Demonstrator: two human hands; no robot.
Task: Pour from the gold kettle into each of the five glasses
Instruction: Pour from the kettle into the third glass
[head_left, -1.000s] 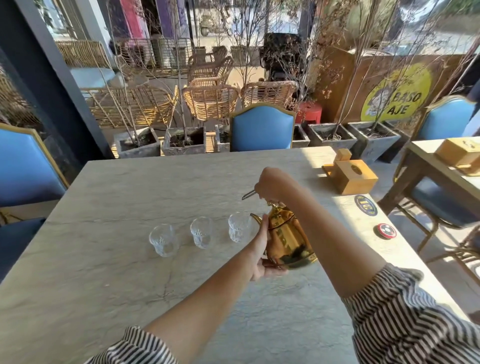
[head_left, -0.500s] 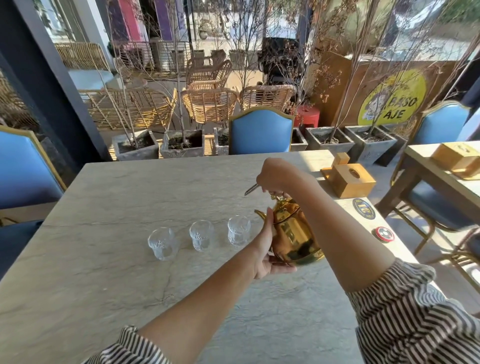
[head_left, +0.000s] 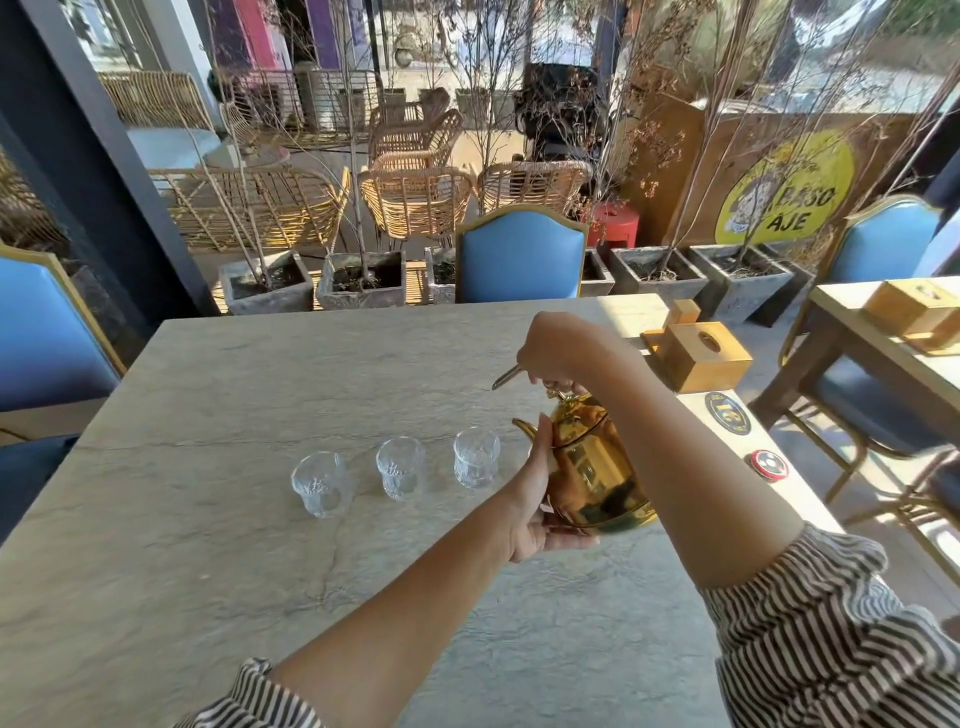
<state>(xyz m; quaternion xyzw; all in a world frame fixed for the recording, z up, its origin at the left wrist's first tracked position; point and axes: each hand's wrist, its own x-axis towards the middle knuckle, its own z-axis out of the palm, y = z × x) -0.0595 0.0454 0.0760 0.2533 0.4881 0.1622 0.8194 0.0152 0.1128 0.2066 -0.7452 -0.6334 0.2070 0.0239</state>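
Observation:
The gold kettle (head_left: 597, 467) hangs just above the marble table (head_left: 260, 374), right of a row of glasses. My right hand (head_left: 558, 348) is closed on its handle from above, and a metal tip pokes out to the left of the fist. My left hand (head_left: 535, 504) cups the kettle's left side and base. The spout points left toward the nearest glass. Three clear patterned glasses stand in a line: left (head_left: 319, 483), middle (head_left: 400, 466), right (head_left: 476, 456). The kettle and my hands hide whatever stands behind them.
A wooden tissue box (head_left: 704, 356) sits at the table's right side, with a round dark coaster (head_left: 727, 413) and a red-rimmed round disc (head_left: 769, 464) nearer the edge. Blue chairs (head_left: 522, 257) surround the table. A second table (head_left: 878, 332) stands to the right.
The kettle and both hands have stayed together near the right glass, shifting only slightly. The kettle looks a little more upright than a second ago. The glasses have not moved.

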